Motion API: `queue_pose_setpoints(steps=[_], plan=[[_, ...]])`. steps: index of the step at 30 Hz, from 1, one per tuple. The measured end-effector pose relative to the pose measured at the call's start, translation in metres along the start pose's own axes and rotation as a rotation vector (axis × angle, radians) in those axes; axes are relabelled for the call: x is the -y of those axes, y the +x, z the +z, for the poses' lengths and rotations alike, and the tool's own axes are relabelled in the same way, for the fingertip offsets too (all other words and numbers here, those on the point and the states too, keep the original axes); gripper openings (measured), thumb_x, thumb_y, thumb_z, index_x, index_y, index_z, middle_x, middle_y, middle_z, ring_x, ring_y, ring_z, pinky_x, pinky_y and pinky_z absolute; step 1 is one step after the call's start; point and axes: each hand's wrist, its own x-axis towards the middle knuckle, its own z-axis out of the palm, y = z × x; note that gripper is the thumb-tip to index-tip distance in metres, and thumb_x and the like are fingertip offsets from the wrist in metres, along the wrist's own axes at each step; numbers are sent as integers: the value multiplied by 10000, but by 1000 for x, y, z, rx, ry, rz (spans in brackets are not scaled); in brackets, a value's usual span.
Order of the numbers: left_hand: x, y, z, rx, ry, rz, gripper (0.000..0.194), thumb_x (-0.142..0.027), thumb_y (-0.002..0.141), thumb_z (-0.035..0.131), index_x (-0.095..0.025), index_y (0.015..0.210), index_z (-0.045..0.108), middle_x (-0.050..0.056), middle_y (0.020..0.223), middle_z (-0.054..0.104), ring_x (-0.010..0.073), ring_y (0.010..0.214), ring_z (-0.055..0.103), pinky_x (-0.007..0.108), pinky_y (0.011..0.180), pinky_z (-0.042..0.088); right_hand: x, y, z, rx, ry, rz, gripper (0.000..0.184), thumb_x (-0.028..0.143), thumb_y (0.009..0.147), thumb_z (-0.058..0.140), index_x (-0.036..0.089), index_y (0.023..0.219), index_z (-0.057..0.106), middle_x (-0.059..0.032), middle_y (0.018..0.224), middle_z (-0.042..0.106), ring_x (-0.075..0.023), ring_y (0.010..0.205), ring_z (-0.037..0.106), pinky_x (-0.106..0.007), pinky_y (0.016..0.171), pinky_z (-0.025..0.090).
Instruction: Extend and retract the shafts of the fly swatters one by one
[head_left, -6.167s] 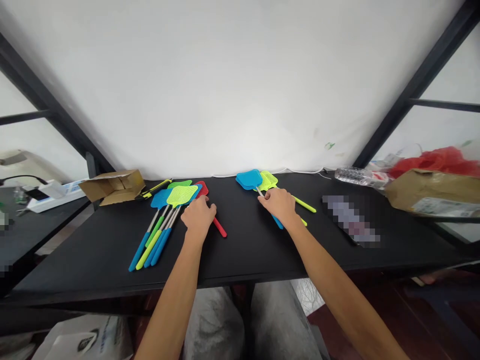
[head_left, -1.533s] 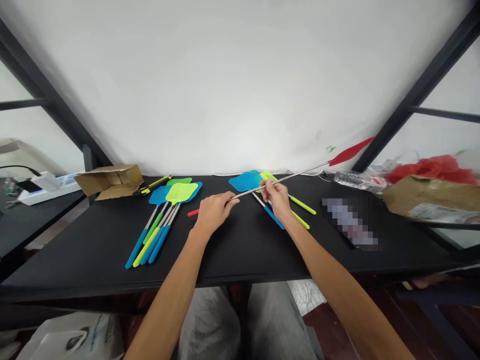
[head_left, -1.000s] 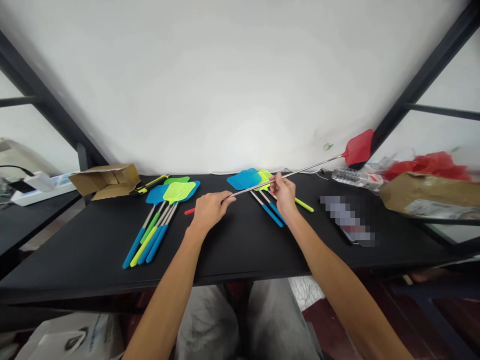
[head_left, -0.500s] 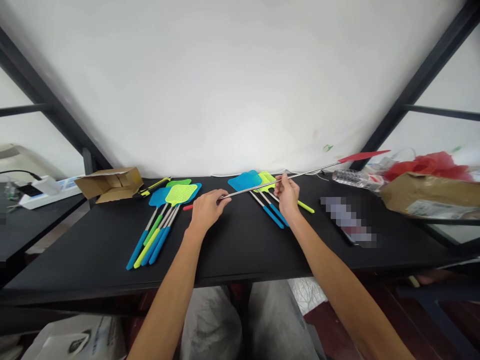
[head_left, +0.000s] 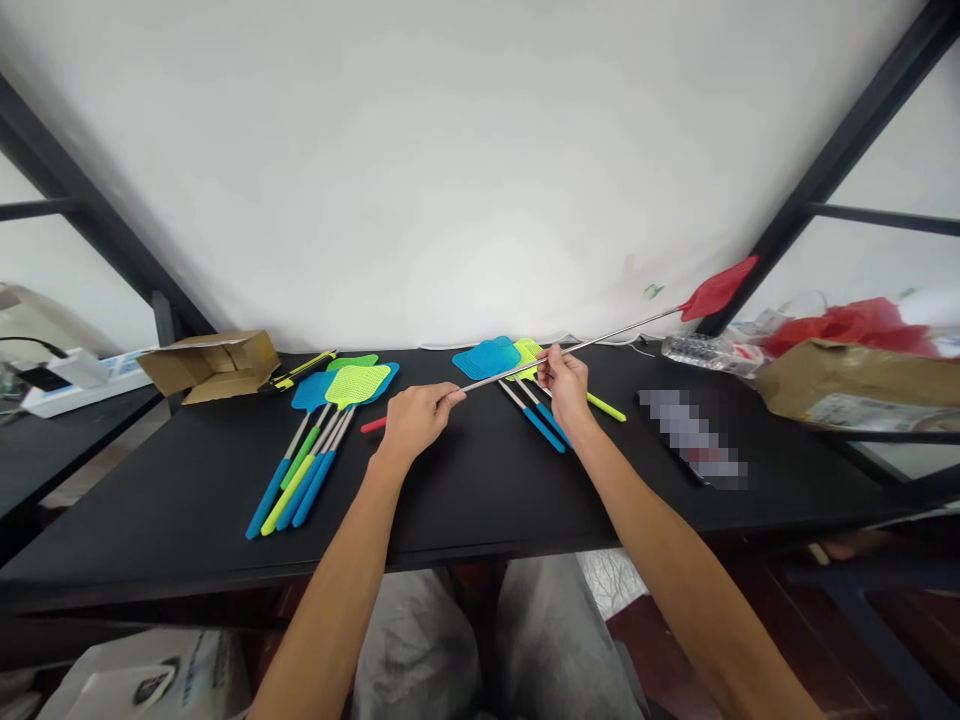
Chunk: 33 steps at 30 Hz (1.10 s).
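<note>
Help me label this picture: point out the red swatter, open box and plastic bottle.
Red swatter [head_left: 718, 291]: head view, on its blade.
Open box [head_left: 166, 371]: head view, on its left flap.
Plastic bottle [head_left: 694, 350]: head view, on its clear body.

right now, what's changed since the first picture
The red swatter has been lifted off the table, its head swung up to the right. The right hand has left the blue swatters and taken hold of its shaft; the left hand is still on it. The left group of swatters and open cardboard box stayed put.
</note>
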Motion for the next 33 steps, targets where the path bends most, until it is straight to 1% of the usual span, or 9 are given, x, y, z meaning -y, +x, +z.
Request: queue_pose_setpoints(steps=[3,6,8,10,12,15,23,26,33], plan=[[-1,0,-1,-7,20,-3,421,-510,980,370,-293,992,731,24,864,755,212,826,673,272,615,334,1,1,0,-23,4,-9,467,641,730,700,177,705,649,18,583,528,-77,488,463,-224,436,353],[-1,0,-1,-22,13,10,407,-510,978,376,-304,1003,726,16,885,754,203,822,668,269,628,343,1,2,-1,-33,3,-25,467,642,726,703,183,686,629,23,577,517,-77,481,459,-226,428,347],[1,0,-2,-12,0,19,402,-523,970,389,-303,1013,722,15,898,752,201,828,664,265,639,352,1,3,-2,-43,4,-29,471,646,721,705,185,680,618,28,563,506,-76,469,454,-223,417,338],[4,0,-3,10,0,19,392,-543,951,420,-297,1012,719,18,881,749,204,820,658,262,633,350,2,4,-6,-82,22,-38,478,655,720,702,186,684,613,40,538,480,-73,453,441,-217,404,328],[8,1,-4,24,14,8,374,-545,933,455,-292,1018,717,22,872,746,210,812,652,261,624,345,4,6,-10,-149,59,-45,485,665,721,695,187,695,613,52,519,452,-68,442,425,-209,396,323],[11,2,-5,26,25,4,352,-514,935,463,-293,1043,715,23,926,750,211,837,652,262,627,348,6,9,-13,-216,97,-30,495,679,722,681,189,709,612,60,514,438,-65,436,410,-206,391,322],[5,-1,-3,42,6,37,379,-490,964,415,-292,1091,712,23,982,754,206,867,661,260,623,339,5,8,-11,-200,122,-45,498,676,743,666,189,697,574,68,529,408,-59,440,407,-196,394,326],[5,-1,-2,50,17,50,381,-488,971,405,-295,1079,714,17,960,754,203,856,661,262,613,325,4,8,-12,-189,108,-57,494,671,758,654,191,691,558,71,529,390,-60,437,403,-198,394,324],[6,-1,-1,31,22,61,369,-482,977,405,-300,1070,712,12,927,752,206,843,658,269,607,306,4,8,-13,-153,126,-58,481,654,783,642,189,693,557,64,550,410,-56,449,410,-193,408,333]])
